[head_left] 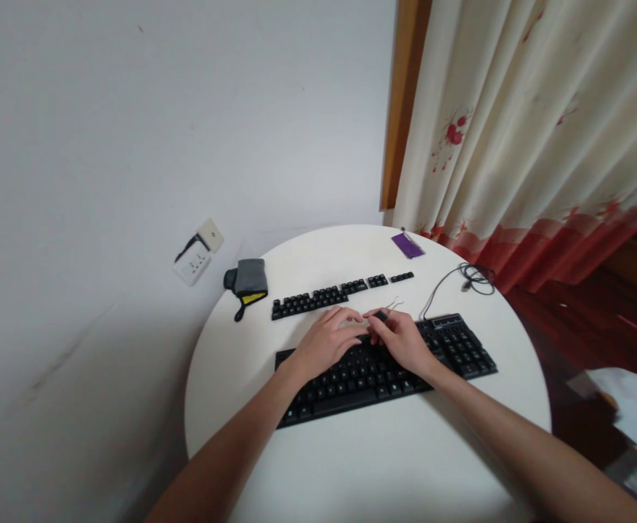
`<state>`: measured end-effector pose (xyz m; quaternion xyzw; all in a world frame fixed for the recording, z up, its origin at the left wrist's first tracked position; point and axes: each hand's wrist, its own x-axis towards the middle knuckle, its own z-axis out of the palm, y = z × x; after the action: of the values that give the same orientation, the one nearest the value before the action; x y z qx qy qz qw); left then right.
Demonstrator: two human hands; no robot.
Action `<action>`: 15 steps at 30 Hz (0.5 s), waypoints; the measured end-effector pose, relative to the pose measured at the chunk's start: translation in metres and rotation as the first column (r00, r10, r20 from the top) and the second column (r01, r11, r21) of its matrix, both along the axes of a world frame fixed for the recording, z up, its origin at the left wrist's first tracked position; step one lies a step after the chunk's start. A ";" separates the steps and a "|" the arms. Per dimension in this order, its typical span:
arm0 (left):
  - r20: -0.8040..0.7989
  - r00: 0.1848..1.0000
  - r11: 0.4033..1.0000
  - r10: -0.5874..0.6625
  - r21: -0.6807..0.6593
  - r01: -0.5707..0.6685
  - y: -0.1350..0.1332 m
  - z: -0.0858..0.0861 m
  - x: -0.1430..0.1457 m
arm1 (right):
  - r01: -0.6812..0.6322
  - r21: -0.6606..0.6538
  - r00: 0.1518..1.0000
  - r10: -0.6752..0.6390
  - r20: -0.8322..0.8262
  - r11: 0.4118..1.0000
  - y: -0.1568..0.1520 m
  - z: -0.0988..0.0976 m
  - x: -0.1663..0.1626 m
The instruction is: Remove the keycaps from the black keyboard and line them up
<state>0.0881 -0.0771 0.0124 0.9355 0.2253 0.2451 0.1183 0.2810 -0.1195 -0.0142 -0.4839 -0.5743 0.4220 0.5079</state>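
A black keyboard lies at a slant across the white round table, with both hands over its upper rows. In my right hand, thumb and fingers pinch a small black piece that looks like a keycap. My left hand hovers over the top left keys with curved fingers apart, its fingertips close to the right hand. Just beyond the right hand, thin wire prongs show; where they join is hidden. Behind the keyboard, loose black keycaps stand in a long row of groups.
On the table's left edge sits a grey pouch with yellow lining. A purple card-like item lies at the back. The keyboard's cable is coiled at the right edge. Wall sockets are at left; a curtain hangs at right.
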 end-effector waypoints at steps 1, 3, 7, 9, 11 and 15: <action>0.007 1.000 1.000 -0.010 -0.008 0.010 0.000 0.000 0.000 | 0.004 0.001 1.000 -0.004 0.004 1.000 0.000 0.001 0.000; 0.038 0.999 0.999 -0.035 -0.038 0.037 0.000 -0.002 0.001 | 0.024 -0.004 1.000 -0.024 0.011 1.000 0.000 0.001 0.000; 0.142 0.988 0.988 -0.068 -0.129 0.087 0.000 -0.003 0.002 | 0.055 -0.048 0.998 -0.055 0.009 0.997 0.001 0.001 0.002; 0.203 0.978 0.981 -0.051 -0.171 0.087 0.000 -0.003 0.002 | 0.073 -0.005 0.997 -0.073 0.031 0.997 0.000 0.003 0.003; 0.252 0.968 0.977 -0.003 -0.203 0.056 0.002 -0.004 0.001 | 0.096 0.106 0.990 -0.106 0.093 0.990 -0.001 0.006 0.005; 0.290 0.951 0.970 0.107 -0.240 -0.036 0.004 -0.005 0.000 | 0.042 0.238 0.981 -0.086 0.176 0.970 -0.004 0.012 0.008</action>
<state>0.0879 -0.0732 0.0073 0.8582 0.2657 0.3608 0.2505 0.2885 -0.1240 -0.0025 -0.4765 -0.6487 0.2878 0.5190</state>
